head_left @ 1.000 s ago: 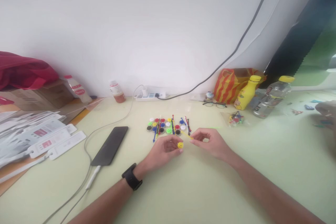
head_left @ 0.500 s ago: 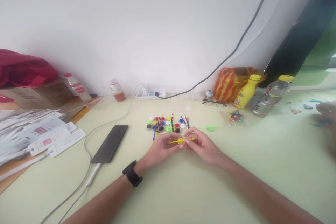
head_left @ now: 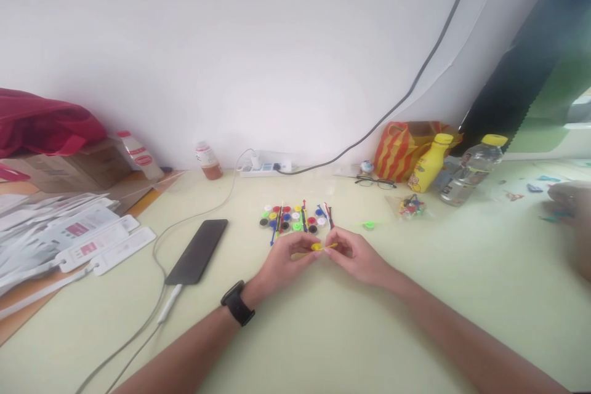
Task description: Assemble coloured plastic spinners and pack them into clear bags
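Between my two hands is a yellow arrow spinner (head_left: 316, 247), small and mostly covered by fingers. My left hand (head_left: 290, 257) pinches its round middle part between thumb and fingers. My right hand (head_left: 354, 255) is closed on a thin yellow end of it; whether this end is joined to the round part, I cannot tell. Just beyond the hands lie round discs (head_left: 286, 217) in several colours, with arrow pieces (head_left: 303, 217) laid among them. A bright green spinner (head_left: 368, 225) lies apart from these, to the right of the group.
A black phone (head_left: 197, 252) on a cable lies left, near white tags (head_left: 124, 250). Along the wall stand a drink bottle (head_left: 209, 161), power strip (head_left: 265, 168), glasses (head_left: 375, 182), striped bag (head_left: 399, 151), yellow bottle (head_left: 430, 163) and clear bottle (head_left: 473, 171). A small bag of coloured pieces (head_left: 412, 206) lies right.
The yellow arrow lay lengthwise across both hands; now less of it shows, and its round part looks tilted. The hands stay close together. The view has shifted slightly.
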{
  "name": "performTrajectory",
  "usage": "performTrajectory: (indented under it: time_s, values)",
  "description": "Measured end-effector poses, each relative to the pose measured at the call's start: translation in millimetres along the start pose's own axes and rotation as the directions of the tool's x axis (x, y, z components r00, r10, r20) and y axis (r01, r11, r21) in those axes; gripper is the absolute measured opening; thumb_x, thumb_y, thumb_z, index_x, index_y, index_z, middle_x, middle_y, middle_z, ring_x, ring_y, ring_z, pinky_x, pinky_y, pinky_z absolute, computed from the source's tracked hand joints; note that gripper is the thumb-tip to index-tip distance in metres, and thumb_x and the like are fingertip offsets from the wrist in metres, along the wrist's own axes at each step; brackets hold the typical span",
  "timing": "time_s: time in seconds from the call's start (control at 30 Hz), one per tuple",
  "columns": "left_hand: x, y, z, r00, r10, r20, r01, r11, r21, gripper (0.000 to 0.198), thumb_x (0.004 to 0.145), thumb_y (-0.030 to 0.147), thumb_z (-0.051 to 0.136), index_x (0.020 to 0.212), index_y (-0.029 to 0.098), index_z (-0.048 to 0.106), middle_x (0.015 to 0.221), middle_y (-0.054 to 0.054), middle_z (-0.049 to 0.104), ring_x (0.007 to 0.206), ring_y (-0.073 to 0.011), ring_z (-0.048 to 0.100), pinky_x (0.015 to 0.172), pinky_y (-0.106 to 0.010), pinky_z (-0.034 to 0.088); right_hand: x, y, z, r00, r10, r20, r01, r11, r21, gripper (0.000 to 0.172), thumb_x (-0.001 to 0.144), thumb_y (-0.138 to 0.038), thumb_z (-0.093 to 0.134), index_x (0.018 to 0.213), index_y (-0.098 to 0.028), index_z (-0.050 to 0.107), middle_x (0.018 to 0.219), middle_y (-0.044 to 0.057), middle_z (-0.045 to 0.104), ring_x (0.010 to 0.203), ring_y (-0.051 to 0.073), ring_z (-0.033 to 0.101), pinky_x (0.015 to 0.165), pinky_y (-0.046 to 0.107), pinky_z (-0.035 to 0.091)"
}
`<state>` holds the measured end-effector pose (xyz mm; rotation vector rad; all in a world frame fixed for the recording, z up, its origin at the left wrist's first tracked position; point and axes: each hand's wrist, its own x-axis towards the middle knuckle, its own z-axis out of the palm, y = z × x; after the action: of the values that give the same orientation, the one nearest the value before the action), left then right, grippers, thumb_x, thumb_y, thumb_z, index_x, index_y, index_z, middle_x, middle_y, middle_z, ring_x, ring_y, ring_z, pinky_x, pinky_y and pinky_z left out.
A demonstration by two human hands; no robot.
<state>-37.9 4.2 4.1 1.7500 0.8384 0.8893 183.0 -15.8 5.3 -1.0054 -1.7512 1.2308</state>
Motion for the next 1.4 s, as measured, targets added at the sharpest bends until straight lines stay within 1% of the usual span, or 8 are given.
performTrajectory:
  time_s: [0.17,0.3,0.8,1.03,1.2,1.3,1.37,1.4]
  values:
    - [-1.4,-6.8,-3.7,0.994,0.106,-0.035,-0.095,0.969,0.23,0.021,0.09,0.033,0.075,0.108,0.021,0.076,0.105,-0.008,0.077,0.098,-0.023,0.073,0.092,-0.038,0.059,3.2,1.7,-7.8,0.999,0.043,0.01,-0.043,0.999,0.003,0.036,0.094,-0.054,0.063,0.09,-0.019,0.065,0.08,0.0,0.06,0.07,0.015,0.053,0.065,0.028,0.043]
    - [-2.6,-6.2,-4.9,0.993,0.121,-0.009,-0.115,0.965,0.237,0.018,0.092,0.031,0.073,0.107,0.021,0.075,0.103,-0.007,0.076,0.095,-0.0212,0.073,0.089,-0.035,0.06,2.6,-2.1,-8.8,0.999,0.045,0.024,-0.047,0.997,0.069,0.032,0.094,-0.05,0.065,0.095,-0.018,0.065,0.082,0.0,0.06,0.068,0.013,0.052,0.064,0.028,0.042]
    - [-0.8,5.7,-5.5,0.985,-0.079,0.153,0.108,0.975,-0.192,0.023,0.095,0.039,0.071,0.1,0.017,0.069,0.108,-0.011,0.075,0.097,-0.0216,0.072,0.085,-0.034,0.057,4.5,4.4,-9.1,0.998,0.036,-0.043,-0.033,0.996,0.078,0.035,0.093,-0.054,0.065,0.107,-0.022,0.06,0.086,0.001,0.06,0.073,0.016,0.057,0.069,0.03,0.05]
    - [5.0,-7.6,-11.7,0.989,-0.145,0.032,0.148,0.944,-0.295,0.028,0.085,0.035,0.082,0.103,0.017,0.071,0.096,-0.005,0.072,0.086,-0.017,0.07,0.085,-0.033,0.057,2.4,2.8,-12.1,0.983,-0.051,-0.175,0.036,0.996,-0.086,0.034,0.1,-0.05,0.055,0.122,-0.024,0.062,0.086,0.001,0.056,0.079,0.018,0.057,0.074,0.032,0.049]
    - [5.0,-9.3,-12.4,0.985,-0.172,0.015,0.167,0.932,-0.323,0.028,0.083,0.034,0.085,0.102,0.016,0.074,0.094,-0.005,0.074,0.087,-0.0172,0.07,0.088,-0.034,0.057,-4.4,-4.1,-3.6,0.985,-0.064,-0.161,0.058,0.997,-0.042,0.06,0.103,-0.053,0.048,0.157,-0.032,0.032,0.096,0.001,0.057,0.071,0.016,0.052,0.068,0.03,0.046]
    - [5.1,-5.9,-12.0,0.985,-0.171,-0.014,0.157,0.932,-0.326,0.029,0.082,0.035,0.085,0.101,0.016,0.075,0.095,-0.006,0.074,0.088,-0.0178,0.071,0.088,-0.034,0.059,-5.4,-6.4,-2.7,0.996,0.028,-0.083,-0.029,0.999,-0.018,0.046,0.103,-0.06,0.043,0.117,-0.024,0.068,0.081,0.001,0.058,0.063,0.015,0.049,0.064,0.03,0.044]
    - [5.5,-3.7,-11.7,0.985,-0.17,-0.036,0.149,0.934,-0.325,0.03,0.081,0.036,0.086,0.101,0.016,0.075,0.095,-0.006,0.074,0.087,-0.0183,0.071,0.087,-0.035,0.06,-4.7,-7.4,-4.7,0.995,0.09,0.05,-0.09,0.996,-0.006,0.067,0.104,-0.065,0.032,0.065,-0.02,0.064,0.06,0.001,0.048,0.058,0.016,0.045,0.062,0.031,0.041]
    - [5.7,-2.9,-11.5,0.985,-0.17,-0.042,0.148,0.934,-0.326,0.031,0.081,0.037,0.086,0.1,0.016,0.075,0.095,-0.006,0.074,0.087,-0.0185,0.071,0.087,-0.035,0.06,-4.1,-7.7,-5.5,0.992,0.097,0.084,-0.097,0.995,-0.002,0.073,0.104,-0.066,0.029,0.054,-0.02,0.056,0.055,0.0,0.042,0.057,0.016,0.043,0.061,0.031,0.04]
